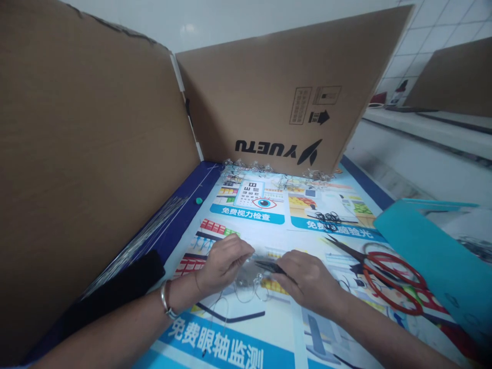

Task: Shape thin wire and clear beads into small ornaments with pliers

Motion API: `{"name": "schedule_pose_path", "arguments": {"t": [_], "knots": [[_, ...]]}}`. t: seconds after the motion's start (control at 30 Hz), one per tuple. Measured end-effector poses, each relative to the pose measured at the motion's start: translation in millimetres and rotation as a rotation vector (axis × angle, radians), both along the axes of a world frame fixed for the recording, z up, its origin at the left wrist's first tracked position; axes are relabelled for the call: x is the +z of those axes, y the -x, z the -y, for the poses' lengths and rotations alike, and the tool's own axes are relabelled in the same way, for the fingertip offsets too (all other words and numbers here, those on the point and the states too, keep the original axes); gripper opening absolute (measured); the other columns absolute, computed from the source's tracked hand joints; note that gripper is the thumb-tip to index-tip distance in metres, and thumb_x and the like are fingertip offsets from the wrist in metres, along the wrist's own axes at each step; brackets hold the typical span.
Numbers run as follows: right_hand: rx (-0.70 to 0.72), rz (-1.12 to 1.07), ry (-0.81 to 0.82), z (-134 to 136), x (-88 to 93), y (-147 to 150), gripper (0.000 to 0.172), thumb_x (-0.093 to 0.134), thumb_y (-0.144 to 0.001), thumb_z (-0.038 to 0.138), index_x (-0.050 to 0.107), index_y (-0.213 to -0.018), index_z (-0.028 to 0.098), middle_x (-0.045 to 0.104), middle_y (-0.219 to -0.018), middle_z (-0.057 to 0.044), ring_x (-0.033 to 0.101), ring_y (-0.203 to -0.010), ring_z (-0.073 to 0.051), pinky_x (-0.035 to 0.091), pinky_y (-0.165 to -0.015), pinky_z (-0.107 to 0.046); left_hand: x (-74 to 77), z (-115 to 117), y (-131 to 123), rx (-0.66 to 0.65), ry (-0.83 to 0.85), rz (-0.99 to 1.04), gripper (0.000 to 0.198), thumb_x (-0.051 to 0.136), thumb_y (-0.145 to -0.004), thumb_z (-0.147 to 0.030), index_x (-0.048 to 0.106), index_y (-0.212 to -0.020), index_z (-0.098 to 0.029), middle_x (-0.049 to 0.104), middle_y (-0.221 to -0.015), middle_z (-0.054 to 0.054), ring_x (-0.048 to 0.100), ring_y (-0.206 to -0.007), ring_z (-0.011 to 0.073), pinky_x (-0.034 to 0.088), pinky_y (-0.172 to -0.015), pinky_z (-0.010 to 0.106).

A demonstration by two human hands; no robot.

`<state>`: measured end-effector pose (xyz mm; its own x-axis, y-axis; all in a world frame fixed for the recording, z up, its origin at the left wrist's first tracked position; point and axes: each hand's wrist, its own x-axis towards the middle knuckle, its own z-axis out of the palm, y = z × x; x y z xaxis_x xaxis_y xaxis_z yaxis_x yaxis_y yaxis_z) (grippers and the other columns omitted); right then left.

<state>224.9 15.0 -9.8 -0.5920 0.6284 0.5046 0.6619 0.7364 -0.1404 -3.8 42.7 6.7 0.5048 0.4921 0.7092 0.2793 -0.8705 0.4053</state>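
Thin silvery beaded wire (249, 287) is lying on the printed poster (292, 236), seeming light and kink-prone, best pinched near its end: our left hand (225, 264) is pinching it there, our right hand (307, 279) gripping small dark pliers (269, 265).

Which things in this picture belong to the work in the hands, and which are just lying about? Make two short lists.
In the work:
left hand, pinching
thin bent silver wire piece
right hand, gripping
small dark pliers

Lying about, untouched:
large red-handled scissors
small black scissors
teal card sheet
brown cardboard screen
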Motion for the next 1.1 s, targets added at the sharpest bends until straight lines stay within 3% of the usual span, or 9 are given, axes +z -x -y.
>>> {"name": "schedule_pose_path", "arguments": {"t": [0.27, 0.47, 0.63, 0.77, 0.87, 0.97, 1.1], "knots": [[-0.038, 0.061, 0.01, -1, 1.9, -1, 0.029, 0.04, -0.092, 0.034, 0.058, -0.076, 0.018, 0.058, -0.065, -0.003, 0.051, -0.061, -0.015, 0.035, -0.057, -0.026, -4.8, -1, 0, 0.008, 0.094, -0.033, 0.014, 0.045, -0.088, -0.013, 0.059, -0.089, -0.015, 0.063, -0.075, 0.005, 0.053, -0.069, 0.0143, 0.041, -0.066, 0.027], [-0.122, 0.204, 0.192, -5, 9.1, -4, 0.029, 0.043, -0.09, 0.036, 0.058, -0.072, 0.018, 0.061, -0.069, -0.003, 0.055, -0.066, -0.016, 0.034, -0.059, -0.027, 1.0, -3, -1, -0.016, 0.493, -0.048, 0.018, 0.046, -0.089, -0.022, 0.061, -0.084, -0.014, 0.061, -0.082, 0.006, 0.056, -0.078, 0.0143, 0.042, -0.071, 0.024], [-0.187, 0.262, 0.446, -6, 23.3, -3, 0.028, 0.043, -0.089, 0.037, 0.057, -0.072, 0.019, 0.062, -0.072, -0.002, 0.057, -0.067, -0.016, 0.032, -0.058, -0.026, 1.9, -8, -1, -0.074, 0.801, -0.036, 0.025, 0.045, -0.089, -0.032, 0.061, -0.085, -0.013, 0.056, -0.074, 0.002, 0.051, -0.068, 0.012, 0.04, -0.063, 0.021], [-0.174, 0.237, 0.547, -5, 29.0, -4, 0.03, 0.043, -0.089, 0.039, 0.056, -0.071, 0.02, 0.062, -0.072, -0.002, 0.056, -0.067, -0.016, 0.031, -0.057, -0.025, 6.0, -13, 3, -0.072, 0.855, -0.105, 0.03, 0.044, -0.089, -0.039, 0.06, -0.088, -0.013, 0.056, -0.076, 0.002, 0.049, -0.069, 0.0118, 0.038, -0.061, 0.021], [-0.174, 0.223, 0.568, -5, 29.9, -4, 0.031, 0.042, -0.089, 0.039, 0.056, -0.07, 0.02, 0.062, -0.072, -0.002, 0.056, -0.067, -0.016, 0.031, -0.057, -0.025, 9.9, -18, 10, 0.0, 0.832, -0.198, 0.04, 0.039, -0.089, -0.048, 0.06, -0.084, -0.014, 0.057, -0.077, 0.003, 0.052, -0.069, 0.013, 0.04, -0.061, 0.022], [-0.163, 0.218, 0.588, -5, 30.9, -3, 0.032, 0.04, -0.09, 0.039, 0.056, -0.07, 0.02, 0.062, -0.073, -0.002, 0.056, -0.069, -0.016, 0.031, -0.059, -0.025, 10.8, -20, 19, 0.07, 0.993, -0.308, 0.054, 0.031, -0.087, -0.059, 0.06, -0.09, -0.014, 0.056, -0.065, 0.002, 0.053, -0.054, 0.0123, 0.04, -0.05, 0.022], [-0.153, 0.224, 0.587, -5, 32.4, -2, 0.032, 0.04, -0.09, 0.039, 0.056, -0.07, 0.02, 0.062, -0.074, -0.003, 0.056, -0.069, -0.016, 0.032, -0.059, -0.025, 10.3, -17, 23, 0.017, 1.203, -0.353, 0.063, 0.027, -0.084, -0.066, 0.057, -0.102, -0.014, 0.058, -0.056, 0.002, 0.054, -0.042, 0.012, 0.037, -0.041, 0.02]]}}
